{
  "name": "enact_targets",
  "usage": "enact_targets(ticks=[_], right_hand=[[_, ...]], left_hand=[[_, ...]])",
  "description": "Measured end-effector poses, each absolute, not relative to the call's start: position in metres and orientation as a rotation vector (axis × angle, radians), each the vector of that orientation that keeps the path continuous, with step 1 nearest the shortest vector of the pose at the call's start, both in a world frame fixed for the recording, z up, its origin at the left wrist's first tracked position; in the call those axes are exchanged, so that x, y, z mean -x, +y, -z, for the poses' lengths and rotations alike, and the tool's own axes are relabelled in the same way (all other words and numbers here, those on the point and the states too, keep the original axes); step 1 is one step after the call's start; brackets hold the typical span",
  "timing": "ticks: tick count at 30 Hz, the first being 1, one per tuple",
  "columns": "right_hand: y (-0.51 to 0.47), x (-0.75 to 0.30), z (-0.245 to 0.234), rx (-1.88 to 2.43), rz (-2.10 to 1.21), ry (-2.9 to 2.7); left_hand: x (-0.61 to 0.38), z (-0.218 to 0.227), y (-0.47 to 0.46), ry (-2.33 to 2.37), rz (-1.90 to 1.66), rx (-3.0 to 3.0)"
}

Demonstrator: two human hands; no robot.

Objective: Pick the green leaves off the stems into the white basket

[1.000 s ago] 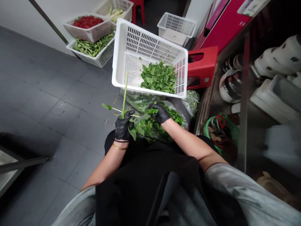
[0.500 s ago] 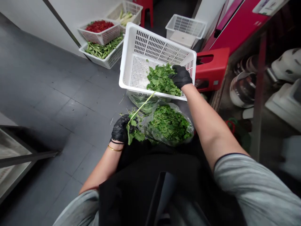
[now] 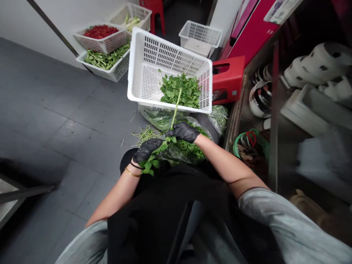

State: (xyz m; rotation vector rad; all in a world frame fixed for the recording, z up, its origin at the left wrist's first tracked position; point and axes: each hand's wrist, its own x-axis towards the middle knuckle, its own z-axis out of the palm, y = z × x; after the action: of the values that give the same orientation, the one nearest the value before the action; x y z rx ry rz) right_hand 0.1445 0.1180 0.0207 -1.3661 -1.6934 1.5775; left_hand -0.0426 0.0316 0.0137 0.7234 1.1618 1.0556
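Both my hands wear black gloves and meet on one leafy green stalk [image 3: 176, 109], whose pale bare end points up toward the basket. Low on the stalk, my left hand [image 3: 148, 149] is closed around it, with leaves hanging below the fingers. My right hand [image 3: 183, 132] pinches the same stalk a little higher up. Just beneath, a clear plastic bag of greens [image 3: 192, 149] is partly hidden by my hands. Beyond them a white slotted basket [image 3: 144, 98] tilts toward me, a heap of picked leaves [image 3: 180, 90] in its right half.
Trimmed stems [image 3: 147, 135] lie on the floor left of the bag. Farther back stand baskets of red chillies [image 3: 101, 32] and green pods [image 3: 106, 58]. A red stool [image 3: 229, 80] is right of the white basket; a green tub [image 3: 251, 148] sits near the metal shelf.
My right hand has left the leaves in the basket and come back to the stalk in my left hand. The stalk now points more upright. The view has shifted right.
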Motion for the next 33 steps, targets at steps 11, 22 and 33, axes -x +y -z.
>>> enact_targets(ticks=[11,22,33], right_hand=[[0.073,-0.170,-0.017,1.199,-1.771,-0.955],[0.068,-0.124,-0.016,1.022,-1.847,-1.440],[0.050,-0.160,-0.033,1.029,-2.205,-1.190]], left_hand=[[0.047,-0.003,0.025,1.463,-1.283,-0.974],[0.016,-0.006,0.017,1.340,-1.250,-0.872],[0.029,-0.030,0.004,1.169,-0.991,-1.298]])
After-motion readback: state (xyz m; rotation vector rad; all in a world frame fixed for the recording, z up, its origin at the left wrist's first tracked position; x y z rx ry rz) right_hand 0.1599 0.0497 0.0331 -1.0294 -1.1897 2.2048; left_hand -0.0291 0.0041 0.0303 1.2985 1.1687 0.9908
